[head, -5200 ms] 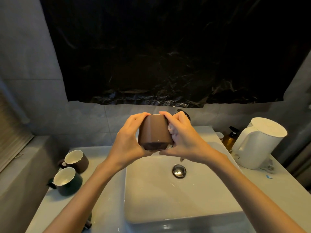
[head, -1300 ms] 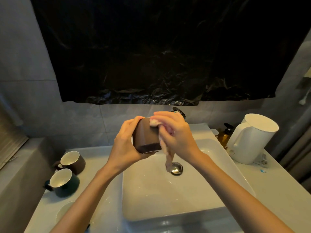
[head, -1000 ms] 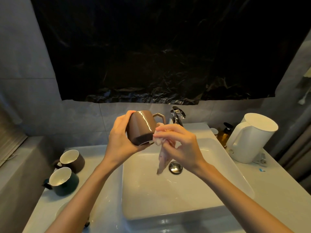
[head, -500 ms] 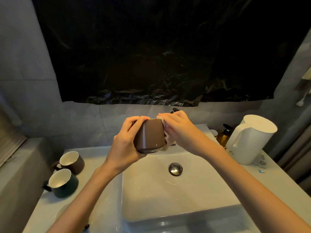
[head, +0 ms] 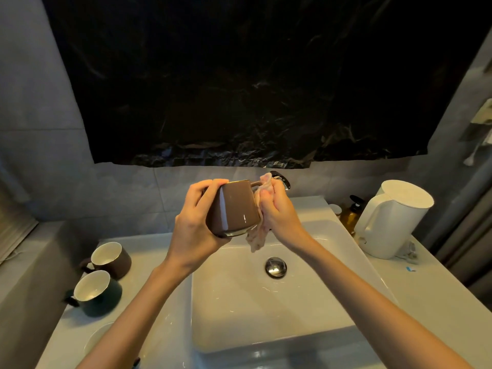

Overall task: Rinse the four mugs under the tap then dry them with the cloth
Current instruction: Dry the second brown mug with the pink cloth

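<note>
Above the white sink (head: 266, 328) my left hand (head: 193, 226) grips a brown mug (head: 234, 209), tilted with its base toward me and its handle at the upper right. A pale cloth (head: 257, 235) is held in my right hand (head: 278, 211) and pressed against the mug's right side by the handle; one end hangs below. The tap (head: 282, 179) shows just behind my right hand, mostly hidden. On the counter to the left stand another brown mug (head: 110, 259) and a dark green mug (head: 94, 291), both upright. A pale round rim (head: 97, 339) lies nearer me, partly behind my left arm.
A white electric kettle (head: 391, 219) stands at the right of the sink, with an amber pump bottle (head: 351, 213) beside it. A chrome drain plug (head: 276, 266) sits in the basin. Black plastic sheeting (head: 253, 75) covers the wall above. A ledge runs along the left.
The mug has turned in my left hand, its handle now at the upper right. My right hand has shifted the cloth from the mug's top edge down along its right side.
</note>
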Motion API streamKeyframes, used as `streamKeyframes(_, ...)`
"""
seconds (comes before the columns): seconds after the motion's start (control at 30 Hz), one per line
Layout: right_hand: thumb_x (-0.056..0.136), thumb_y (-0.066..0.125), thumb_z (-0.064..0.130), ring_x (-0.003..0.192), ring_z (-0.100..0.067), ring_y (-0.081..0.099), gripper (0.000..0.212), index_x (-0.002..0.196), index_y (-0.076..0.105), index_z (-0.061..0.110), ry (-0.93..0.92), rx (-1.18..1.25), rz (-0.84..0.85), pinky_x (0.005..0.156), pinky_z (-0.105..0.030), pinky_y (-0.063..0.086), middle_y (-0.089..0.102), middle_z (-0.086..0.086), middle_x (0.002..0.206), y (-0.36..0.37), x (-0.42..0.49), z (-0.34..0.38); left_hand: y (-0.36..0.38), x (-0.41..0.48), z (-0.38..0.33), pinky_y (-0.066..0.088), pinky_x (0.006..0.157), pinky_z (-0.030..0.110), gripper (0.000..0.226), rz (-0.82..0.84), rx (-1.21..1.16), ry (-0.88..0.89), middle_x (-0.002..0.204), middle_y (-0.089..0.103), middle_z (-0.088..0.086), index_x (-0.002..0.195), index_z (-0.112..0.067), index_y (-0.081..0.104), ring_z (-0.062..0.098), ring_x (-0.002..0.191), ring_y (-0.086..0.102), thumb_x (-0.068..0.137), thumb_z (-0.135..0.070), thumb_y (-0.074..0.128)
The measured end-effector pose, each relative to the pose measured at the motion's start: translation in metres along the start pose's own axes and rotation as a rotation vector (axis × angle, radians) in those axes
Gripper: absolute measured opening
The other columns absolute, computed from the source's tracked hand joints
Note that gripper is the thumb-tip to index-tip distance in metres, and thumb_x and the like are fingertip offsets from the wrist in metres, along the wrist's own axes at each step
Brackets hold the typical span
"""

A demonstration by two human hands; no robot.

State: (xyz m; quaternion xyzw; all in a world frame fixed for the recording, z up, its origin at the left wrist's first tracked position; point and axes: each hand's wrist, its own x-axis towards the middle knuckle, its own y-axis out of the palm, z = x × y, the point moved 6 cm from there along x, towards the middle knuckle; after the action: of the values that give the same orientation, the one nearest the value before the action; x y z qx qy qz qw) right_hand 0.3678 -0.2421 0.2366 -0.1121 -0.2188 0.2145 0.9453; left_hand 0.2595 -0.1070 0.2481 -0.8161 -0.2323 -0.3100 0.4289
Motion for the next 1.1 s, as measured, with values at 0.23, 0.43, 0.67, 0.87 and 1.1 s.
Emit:
streamKeyframes(0.23, 0.104, 0.032, 0.034, 0.104, -0.009, 0.056, 0.031, 0.124, 0.047, 0.014, 0.248, 0.302, -0.056, 0.087, -0.025, 0.047, 0.057, -0.003, 0.11, 0.021, -0.013, -0.008, -0.004, -0.001, 0.007, 0.034, 0.088, -0.003, 0.102, -0.14, 0.016, -0.095, 0.13, 0.039, 0.007, 0.139, -0.013, 0.038, -0.012, 0.116, 0.032, 0.052, -0.014, 0.092)
streamKeyframes(0.43, 0.103, 0.04, 0.027, 0.085, 0.0, 0.054, 0.026, 0.12, 0.046, 0.009, 0.078, 0.051, 0.056, 0.068, -0.009, 0.044, 0.054, 0.007, 0.094, 0.004, 0.004, 0.015, -0.007, -0.002, 0.009, 0.037, 0.085, -0.002, 0.1, -0.122, -0.017, -0.107, 0.129, 0.04, 0.007, 0.138, -0.012, 0.038, -0.006, 0.114, 0.037, 0.054, -0.02, 0.092)
streamKeyframes(0.67, 0.102, 0.041, 0.026, 0.081, -0.003, 0.051, 0.018, 0.112, 0.046, 0.012, -0.05, -0.219, 0.269, 0.073, -0.016, 0.043, 0.055, 0.006, 0.092, 0.0, 0.016, 0.029, -0.012, -0.002, 0.011, 0.038, 0.087, 0.001, 0.1, -0.095, -0.022, -0.044, 0.127, 0.039, 0.005, 0.136, -0.015, 0.037, -0.005, 0.116, 0.038, 0.053, -0.017, 0.092)
streamKeyframes(0.87, 0.101, 0.046, 0.029, 0.082, 0.0, 0.057, 0.021, 0.114, 0.05, 0.014, 0.037, -0.069, 0.163, 0.073, -0.019, 0.044, 0.059, 0.007, 0.092, -0.001, 0.015, 0.023, 0.004, -0.004, 0.007, 0.035, 0.085, -0.001, 0.107, -0.051, -0.118, -0.153, 0.125, 0.033, -0.003, 0.141, -0.017, 0.031, -0.011, 0.116, 0.034, 0.054, -0.02, 0.092)
streamKeyframes(1.1, 0.097, 0.048, 0.019, 0.079, -0.012, 0.041, 0.012, 0.086, 0.053, 0.021, -0.313, -0.537, 0.34, 0.071, -0.031, 0.036, 0.05, 0.011, 0.083, -0.001, 0.02, 0.052, 0.021, -0.001, 0.011, 0.041, 0.086, 0.013, 0.048, 0.282, -0.276, -0.335, 0.103, 0.061, -0.023, 0.116, -0.05, 0.045, -0.005, 0.095, 0.055, 0.077, -0.045, 0.072)
